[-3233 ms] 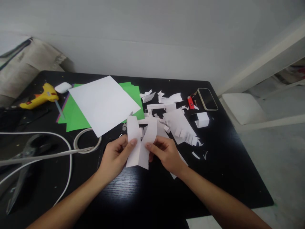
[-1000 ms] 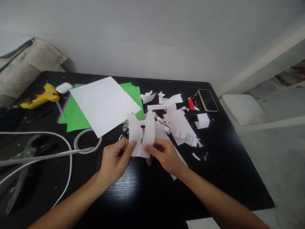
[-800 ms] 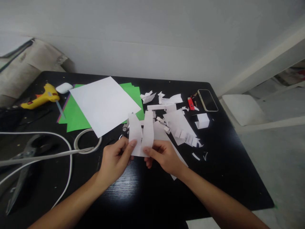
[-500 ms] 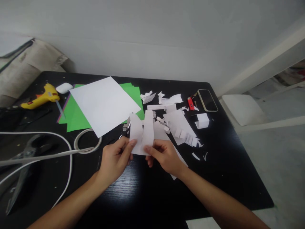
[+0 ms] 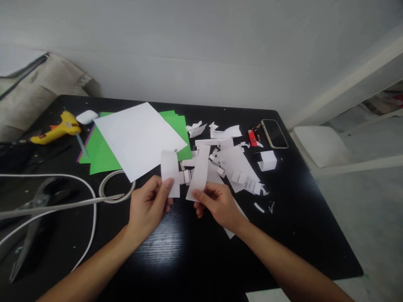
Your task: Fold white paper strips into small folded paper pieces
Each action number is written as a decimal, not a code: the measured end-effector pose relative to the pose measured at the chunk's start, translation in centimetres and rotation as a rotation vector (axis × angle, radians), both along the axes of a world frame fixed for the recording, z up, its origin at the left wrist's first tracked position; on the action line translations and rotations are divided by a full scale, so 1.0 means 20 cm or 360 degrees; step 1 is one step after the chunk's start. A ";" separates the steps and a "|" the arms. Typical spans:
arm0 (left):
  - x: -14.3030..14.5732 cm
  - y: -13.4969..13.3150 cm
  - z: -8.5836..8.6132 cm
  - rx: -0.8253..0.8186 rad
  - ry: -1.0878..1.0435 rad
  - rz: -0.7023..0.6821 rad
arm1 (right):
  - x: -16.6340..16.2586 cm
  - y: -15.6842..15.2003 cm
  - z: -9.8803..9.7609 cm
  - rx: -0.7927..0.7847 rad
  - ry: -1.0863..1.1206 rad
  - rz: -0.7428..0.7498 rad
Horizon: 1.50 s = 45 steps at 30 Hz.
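Left hand: fingers pinch one paper strip.
Right hand: fingers pinch the other strip.
Strips: apart, poking out past the fingertips.

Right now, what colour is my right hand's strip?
The strip is white; head view shows it.

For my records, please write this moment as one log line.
left hand: holds white strip | right hand: holds second strip, separate | phone: on table

Plain pale-grey wall across top of frame. Black wood-grained table below, whitish light glare at lower centre. Dull grey floor, right edge.
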<state>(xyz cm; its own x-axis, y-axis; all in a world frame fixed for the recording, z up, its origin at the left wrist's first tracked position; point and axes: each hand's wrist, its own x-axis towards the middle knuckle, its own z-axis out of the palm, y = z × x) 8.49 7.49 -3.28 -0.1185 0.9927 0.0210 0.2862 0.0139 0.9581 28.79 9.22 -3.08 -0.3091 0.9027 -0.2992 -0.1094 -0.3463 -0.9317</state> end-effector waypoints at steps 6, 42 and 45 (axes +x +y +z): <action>0.02 0.00 0.00 0.0008 -0.0037 -0.0302 | -0.02 -0.03 0.00 0.0001 0.0018 0.0184; -0.05 0.12 0.02 0.0328 -0.0195 0.0423 | 0.02 0.03 -0.07 0.0294 -0.0137 -0.0281; -0.07 0.13 0.00 0.0283 -0.0033 0.0365 | 0.02 0.03 -0.05 0.0397 -0.0234 -0.0295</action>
<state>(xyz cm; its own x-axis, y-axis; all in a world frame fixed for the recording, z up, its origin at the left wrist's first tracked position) 7.08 10.07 -3.27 -0.3418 0.9209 0.1873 0.2753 -0.0925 0.9569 29.10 9.74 -4.16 -0.1026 0.9906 -0.0910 -0.0077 -0.0922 -0.9957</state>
